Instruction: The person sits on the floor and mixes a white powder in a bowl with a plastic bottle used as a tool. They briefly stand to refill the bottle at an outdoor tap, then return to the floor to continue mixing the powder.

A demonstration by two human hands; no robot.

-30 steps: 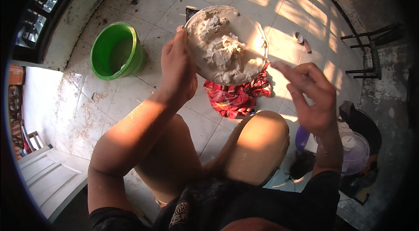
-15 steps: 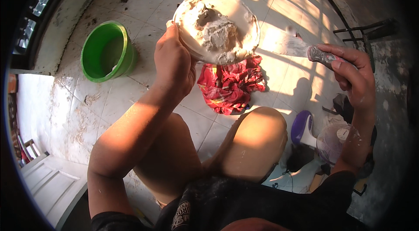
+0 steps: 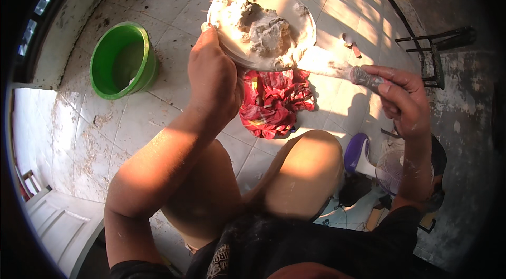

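My left hand is closed on the near left rim of a round white plate, holding it up above the floor. A lumpy heap of whitish-grey paste sits on the plate, with smears toward its near right edge. My right hand grips the dark, paste-smeared handle of a putty knife. The knife's wide blade points left and meets the plate's right edge by the paste; bright sunlight washes out its tip. Below the plate, a crumpled red patterned cloth lies on the floor.
A green bucket stands on the tiled floor at the left. On the right are a purple-and-white fan, a dark metal frame and a stained wall. A white panelled piece is at the lower left. My bent knees are in front of me.
My right hand has brought the putty knife leftward, so its blade now reaches the plate's edge. The plate has shifted slightly up in view.
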